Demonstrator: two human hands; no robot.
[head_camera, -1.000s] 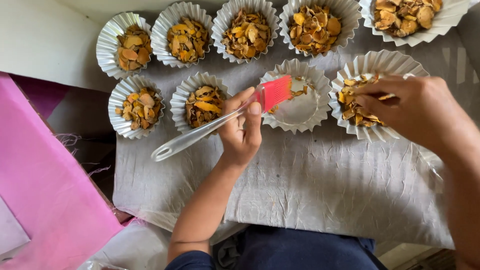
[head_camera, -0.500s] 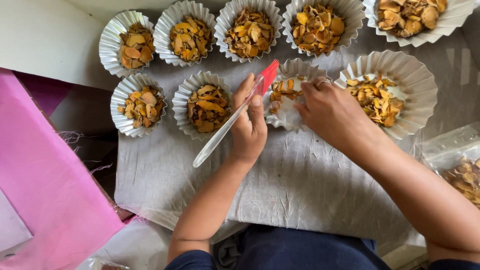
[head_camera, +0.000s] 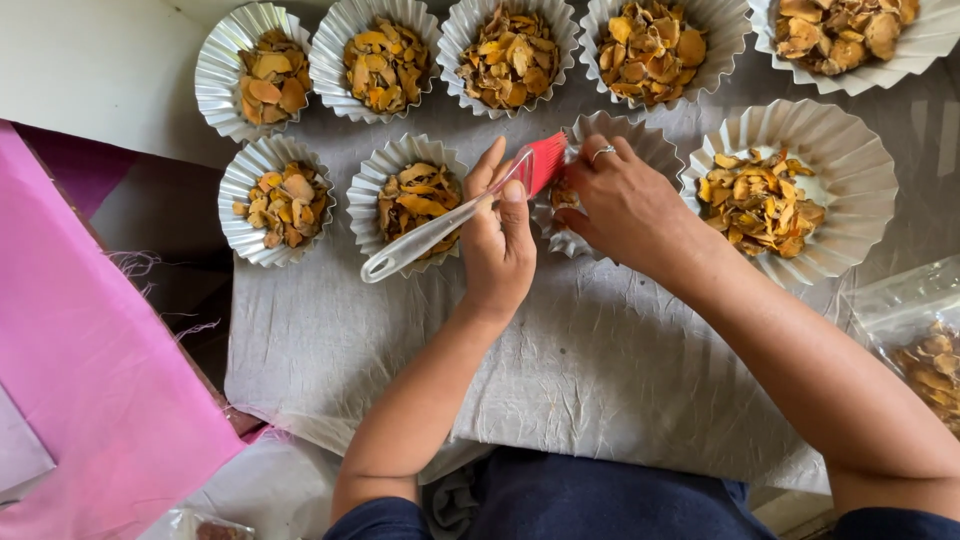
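My left hand (head_camera: 500, 245) grips a pastry brush (head_camera: 455, 215) with a clear handle and red bristles; the bristles point up and right toward a fluted paper cup (head_camera: 640, 145). My right hand (head_camera: 625, 205), a ring on one finger, lies over that cup with its fingers curled down inside it, hiding most of what the cup holds. What the fingers pinch cannot be made out. A cup of orange-yellow dried slices (head_camera: 415, 200) sits just left of the brush handle. A larger fluted cup (head_camera: 850, 180) with the same slices stands to the right.
Several more filled fluted cups line the back, such as one at far left (head_camera: 262, 75). All stand on a grey crinkled cloth (head_camera: 600, 380). A pink cloth (head_camera: 90, 380) lies at left, and a clear bag of slices (head_camera: 925, 350) at right.
My right hand has moved from the large right cup to the middle cup and now covers it. The brush has tilted, its handle end swinging lower and back toward the left.
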